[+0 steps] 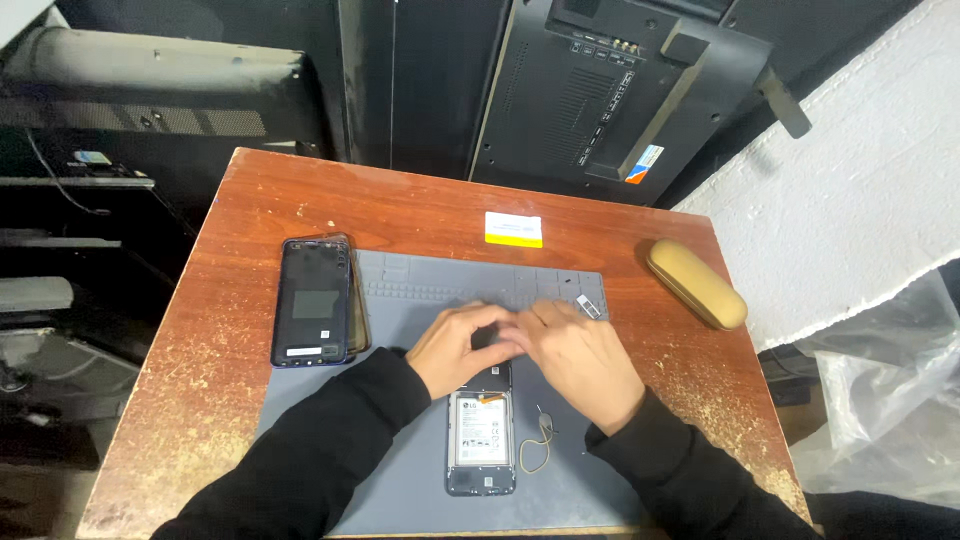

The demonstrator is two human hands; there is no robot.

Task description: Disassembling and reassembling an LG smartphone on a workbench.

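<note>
An opened phone (481, 444) lies back-up on the grey work mat (400, 480), its white battery exposed. My left hand (455, 345) and my right hand (578, 358) meet over the phone's top end, fingers pinched together on a small dark part there. What exactly the fingers grip is hidden. A thin looped wire tool (535, 450) lies just right of the phone. Both arms wear black sleeves.
A detached dark phone back cover (313, 300) lies at the mat's left edge. A white and yellow card (513, 229) and a tan glasses case (696, 283) sit on the worn wooden table (200, 330). Black screens lean behind it.
</note>
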